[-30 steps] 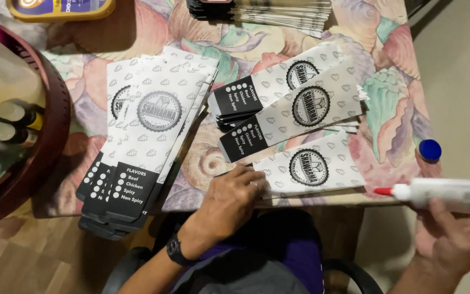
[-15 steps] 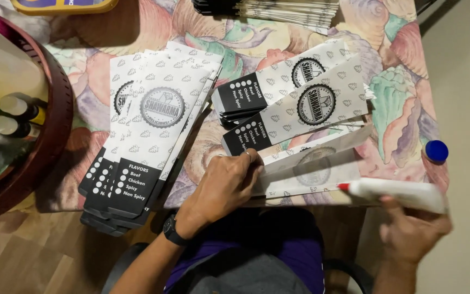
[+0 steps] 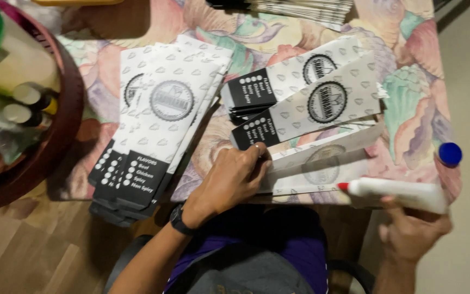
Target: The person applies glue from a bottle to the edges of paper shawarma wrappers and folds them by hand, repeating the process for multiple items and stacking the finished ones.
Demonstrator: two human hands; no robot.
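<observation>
Head view showed a bench (image 3: 409,136) under a pastel shell-patterned cloth. Beyond and left of the left hand (image 3: 235,179) lay a fanned stack of white patterned paper sleeves with black ends (image 3: 164,109). That left hand pressed flat, fingers spread, on a partly folded white paper sleeve (image 3: 322,169) lying just right of it. The right hand (image 3: 409,231) was closed around a white glue bottle with a red tip (image 3: 398,193), the tip touching that sleeve. A small blue cap (image 3: 450,154) sat beyond the right hand.
</observation>
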